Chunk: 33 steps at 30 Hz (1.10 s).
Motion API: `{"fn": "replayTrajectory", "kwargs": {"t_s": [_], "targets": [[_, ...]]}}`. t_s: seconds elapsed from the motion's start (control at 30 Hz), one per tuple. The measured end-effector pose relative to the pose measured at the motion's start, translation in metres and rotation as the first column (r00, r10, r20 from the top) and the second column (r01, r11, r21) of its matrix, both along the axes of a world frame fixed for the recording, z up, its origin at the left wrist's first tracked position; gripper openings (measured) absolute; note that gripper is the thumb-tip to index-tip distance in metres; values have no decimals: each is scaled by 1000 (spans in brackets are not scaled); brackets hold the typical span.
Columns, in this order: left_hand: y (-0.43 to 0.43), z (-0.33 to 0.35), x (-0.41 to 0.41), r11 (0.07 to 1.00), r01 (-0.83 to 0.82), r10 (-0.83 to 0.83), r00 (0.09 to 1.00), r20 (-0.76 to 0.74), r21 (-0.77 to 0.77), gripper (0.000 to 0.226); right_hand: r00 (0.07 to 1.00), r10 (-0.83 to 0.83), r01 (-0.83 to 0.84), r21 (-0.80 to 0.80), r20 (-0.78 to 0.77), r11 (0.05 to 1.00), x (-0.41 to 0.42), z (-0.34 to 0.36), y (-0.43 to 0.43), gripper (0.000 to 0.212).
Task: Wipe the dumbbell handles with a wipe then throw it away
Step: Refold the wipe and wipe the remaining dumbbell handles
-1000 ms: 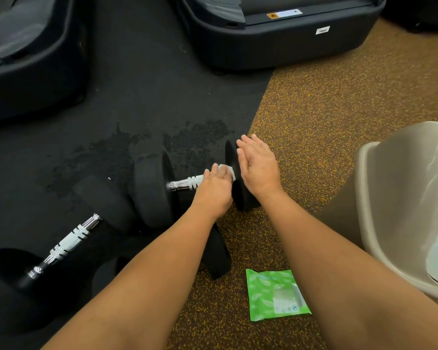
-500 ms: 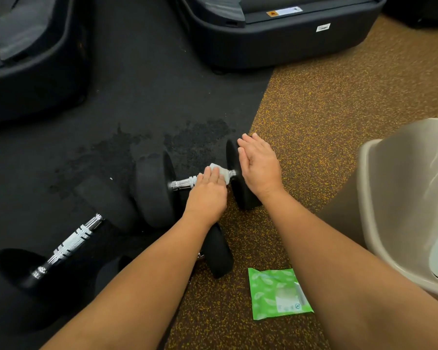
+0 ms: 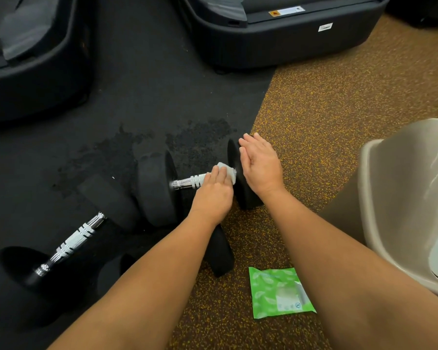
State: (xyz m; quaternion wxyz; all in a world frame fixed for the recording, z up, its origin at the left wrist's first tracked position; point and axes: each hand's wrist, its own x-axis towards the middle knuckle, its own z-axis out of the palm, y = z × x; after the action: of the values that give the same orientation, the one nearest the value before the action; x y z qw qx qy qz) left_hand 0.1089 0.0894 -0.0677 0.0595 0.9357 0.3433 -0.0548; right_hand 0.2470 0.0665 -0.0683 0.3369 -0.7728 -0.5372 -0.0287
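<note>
Nearest me, the flat green plastic wipe packet (image 3: 280, 293) lies on the brown, yellow-flecked rubber floor (image 3: 326, 109), between my forearms. Near right: the beige plastic waste bin (image 3: 395, 178) with a clear liner, well apart from both hands. Near left: a second black dumbbell with a chrome knurled bar (image 3: 72, 242); no hand is on it.

Middle: my left hand (image 3: 214, 195) lies over the chrome knurled handle (image 3: 190, 181) of the black round-plated dumbbell (image 3: 154, 190). Its fingers are curled down over the crumpled white wipe (image 3: 226, 173), pressing it onto the bar.

Change noted: half a second ago the wipe sat a little further left along the bar. Now it is back at the right end, touching the inner face of the right plate (image 3: 245, 198). So the stroke runs to and fro over the right part of the handle. The left part shows bare and shiny; I cannot tell whether it has been wiped.

My right hand (image 3: 261, 168) has not shifted. Its fingers are straight and together, and the palm is flat against the plate's outer face, bracing the dumbbell against rolling.

Judgement: wiping of this handle is under way, not finished. The second handle and the throw into the bin remain.

Far: the black rubber mat (image 3: 137, 109) with a dark blotchy patch, then the black machine bases (image 3: 276, 44).
</note>
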Motion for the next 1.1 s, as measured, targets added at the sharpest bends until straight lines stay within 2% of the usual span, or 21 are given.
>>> {"fn": "replayTrajectory", "kwargs": {"t_s": [0.13,0.2,0.3,0.47,0.57,0.7,0.87,1.1], "targets": [[9,5,7,981,-189,193,978,84,-45,37,1000,-5,5,71,-2,997,-1,-1,0,45],[12,11,15,974,-212,217,974,72,-75,30,1000,-6,5,71,9,997,-1,-1,0,45],[13,12,24,983,-155,160,986,51,-96,31,1000,0,0,70,2,998,-1,-2,1,45],[4,-6,9,999,-32,35,996,83,-37,50,1000,-12,11,65,16,998,0,-2,0,44],[10,-10,-3,998,-68,68,994,88,-7,49,1000,-14,13,49,5,999,0,-1,0,45],[20,-6,7,987,-135,140,989,51,-91,39,1000,-4,4,34,-3,999,-1,0,-1,46],[25,2,20,988,-95,94,995,-14,-122,51,1000,3,-3,16,1,1000,1,-1,0,42],[16,-14,1,998,5,2,993,115,-56,52,1000,0,0,23,2,1000,1,-3,1,48]]}}
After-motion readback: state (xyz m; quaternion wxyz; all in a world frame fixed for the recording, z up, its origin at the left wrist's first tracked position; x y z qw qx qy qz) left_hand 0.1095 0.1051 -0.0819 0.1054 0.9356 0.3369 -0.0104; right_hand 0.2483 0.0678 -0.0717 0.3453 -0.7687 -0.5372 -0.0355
